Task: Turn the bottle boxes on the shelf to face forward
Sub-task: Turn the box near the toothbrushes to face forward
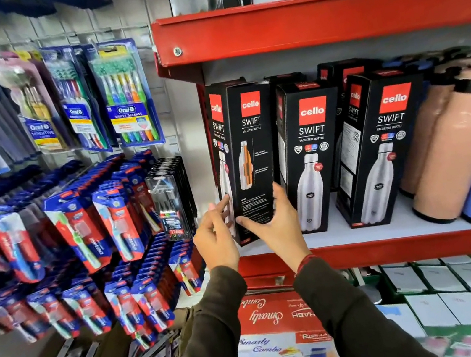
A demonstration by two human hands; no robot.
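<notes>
1. You have both hands on the leftmost bottle box (248, 157), which stands at the left end of the white shelf (376, 226), hard by the red upright. Your left hand (216, 237) has its fingertips against the box's left face, fingers spread. Your right hand (279, 227) wraps the lower right edge, thumb across the face now turned toward you. Neither is clenched; it reads as a light two-sided hold.

2. This box shows its cutaway-bottle side outward, while the middle box (313, 156) and the right box (385, 147) show the plain white bottle face. My judgement is that the left one is not yet facing forward.

3. Both hands hold it low, and the box is tall and narrow. If you twist from the base alone, the top could tip forward off the shelf.

4. The box sits just beside the middle one. Swing a corner wide and you may knock that neighbour askew, undoing a box that already looks right.

5. More boxes stand behind the front row. Push back as you turn and you could shove them out of line.

6. The peach bottles (454, 154) farther right stand well apart and seem out of danger.
</notes>
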